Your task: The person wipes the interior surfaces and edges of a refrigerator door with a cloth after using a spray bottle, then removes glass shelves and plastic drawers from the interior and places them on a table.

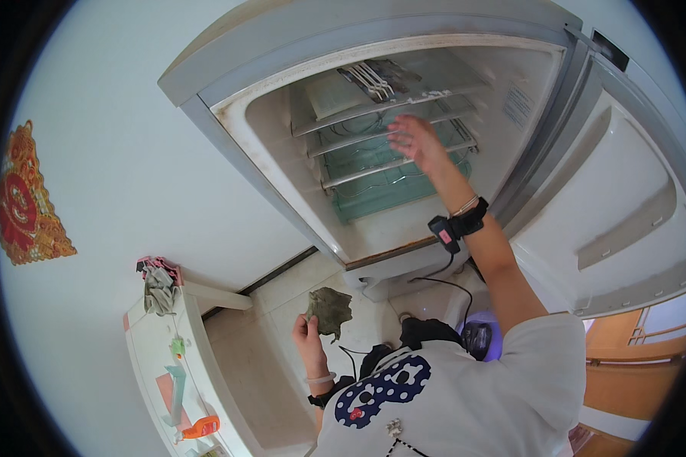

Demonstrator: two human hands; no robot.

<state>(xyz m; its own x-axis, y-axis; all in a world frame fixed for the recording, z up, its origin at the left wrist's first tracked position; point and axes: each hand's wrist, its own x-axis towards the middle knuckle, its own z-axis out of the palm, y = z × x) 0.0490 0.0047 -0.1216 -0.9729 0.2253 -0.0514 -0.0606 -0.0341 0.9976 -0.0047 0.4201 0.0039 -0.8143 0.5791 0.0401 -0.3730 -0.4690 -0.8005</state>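
Note:
My left hand (310,345) pinches a ragged, dull-green cloth (330,311), which hangs over the floor in front of an open refrigerator (314,240). My right hand (416,140) reaches into the fridge, slightly blurred, its fingers apart and nothing seen in them. It is in front of the glass shelves (371,165); whether it touches one, I cannot tell. On the top shelf lie several white prong-like pieces (371,80), a pale flat panel (331,97) and dark crumpled material (397,74). A greenish clear drawer (377,200) sits at the bottom.
The fridge door (623,211) stands swung out at right. At left, a white table (200,354) bears an orange bottle (201,427) and grey cloth (159,290). A black cable (460,285) runs from my right wrist, near a purple bucket (494,337) holding a dark bag.

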